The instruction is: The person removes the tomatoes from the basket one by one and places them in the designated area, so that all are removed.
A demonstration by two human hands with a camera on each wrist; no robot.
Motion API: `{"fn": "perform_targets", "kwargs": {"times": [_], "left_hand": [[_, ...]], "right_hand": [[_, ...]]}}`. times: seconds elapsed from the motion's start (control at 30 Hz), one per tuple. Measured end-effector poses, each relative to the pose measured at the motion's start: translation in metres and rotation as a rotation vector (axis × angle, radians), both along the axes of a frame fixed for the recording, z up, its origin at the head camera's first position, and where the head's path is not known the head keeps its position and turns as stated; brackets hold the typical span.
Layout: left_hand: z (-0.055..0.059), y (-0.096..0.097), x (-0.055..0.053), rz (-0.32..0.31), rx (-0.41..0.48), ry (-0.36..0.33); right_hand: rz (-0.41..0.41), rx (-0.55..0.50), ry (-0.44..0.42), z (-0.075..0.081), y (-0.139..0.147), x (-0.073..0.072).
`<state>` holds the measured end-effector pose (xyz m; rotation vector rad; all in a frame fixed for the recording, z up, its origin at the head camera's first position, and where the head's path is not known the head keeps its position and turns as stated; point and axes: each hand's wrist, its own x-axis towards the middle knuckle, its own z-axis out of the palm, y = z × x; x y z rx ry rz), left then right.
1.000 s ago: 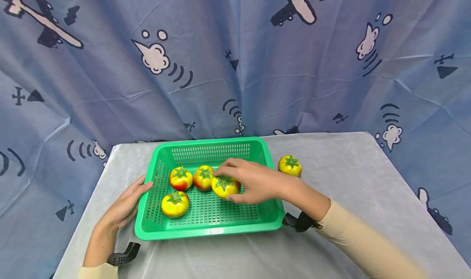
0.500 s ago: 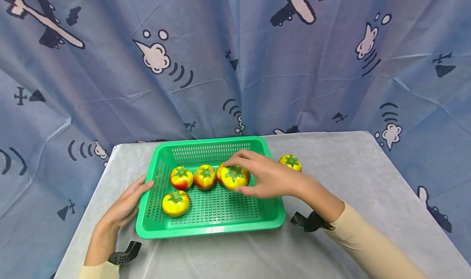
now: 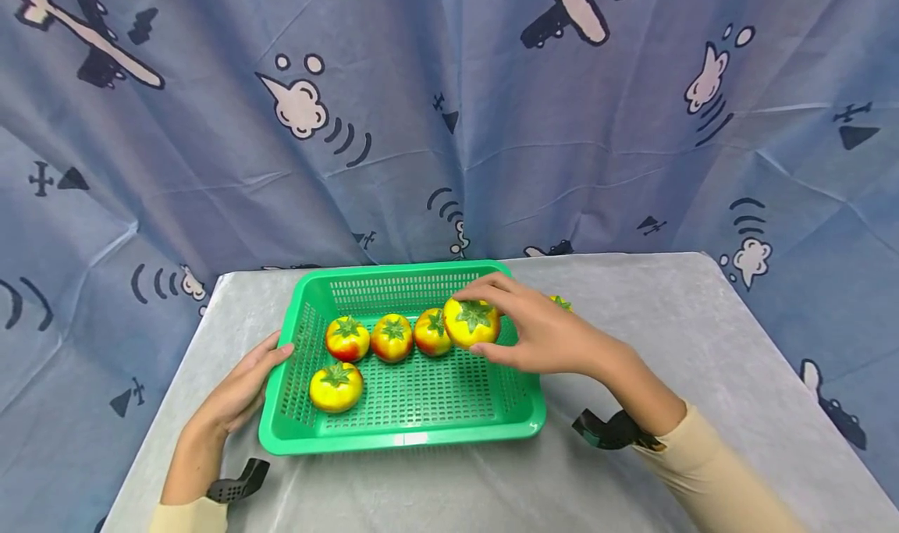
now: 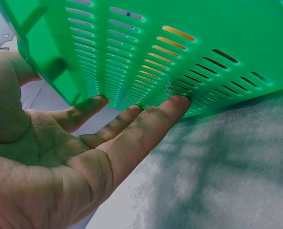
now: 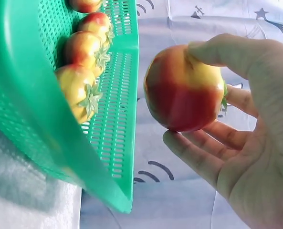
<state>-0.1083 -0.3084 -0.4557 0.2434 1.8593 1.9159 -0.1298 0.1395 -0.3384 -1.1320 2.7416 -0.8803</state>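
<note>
My right hand (image 3: pixel 544 326) holds a yellow-and-red tomato (image 3: pixel 469 324) with a green leafy top between thumb and fingers. In the right wrist view this tomato (image 5: pixel 184 90) is raised clear of the green basket (image 5: pixel 91 162). Several more tomatoes lie inside: a back row with a left one (image 3: pixel 347 342), a middle one (image 3: pixel 392 342) and a right one (image 3: pixel 431 336), plus a front-left one (image 3: pixel 336 391). At the basket's left side, my left hand (image 3: pixel 239 385) has its thumb over the rim (image 3: pixel 272 396); its fingers (image 4: pixel 146 129) press the slotted outer wall.
Another tomato (image 3: pixel 560 302) lies on the table right of the basket, mostly hidden behind my right hand. The table (image 3: pixel 653 322) has a pale grey cover. Behind it hangs a blue patterned curtain (image 3: pixel 393 111).
My right hand has lifted the tomato up and right from inside the basket, uncovering the right tomato of the back row. It now hides most of the outside tomato. My left hand stays in place.
</note>
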Motion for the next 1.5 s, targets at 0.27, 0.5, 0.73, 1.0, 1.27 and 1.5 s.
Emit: {"fn": "perform_targets", "kwargs": {"times": [0.27, 0.5, 0.73, 1.0, 1.27, 1.5], "left_hand": [[0.001, 0.0, -0.001, -0.003, -0.003, -0.005], [0.0, 0.0, -0.001, -0.001, -0.006, -0.007], [0.001, 0.001, 0.0, 0.004, -0.021, -0.014], [0.001, 0.0, 0.001, 0.004, -0.031, -0.012], [-0.001, -0.001, 0.0, -0.013, -0.007, 0.0], [0.0, -0.001, 0.001, 0.002, -0.024, -0.008]], "right_hand": [[-0.061, -0.045, -0.019, -0.006, 0.015, 0.001], [-0.117, -0.079, -0.01, -0.017, 0.027, 0.002], [-0.153, -0.136, 0.004, -0.023, 0.035, 0.005], [-0.187, -0.17, 0.039, -0.03, 0.045, 0.007], [-0.248, -0.231, 0.052, -0.04, 0.056, 0.011], [-0.33, -0.283, 0.11, -0.047, 0.069, 0.018]]}}
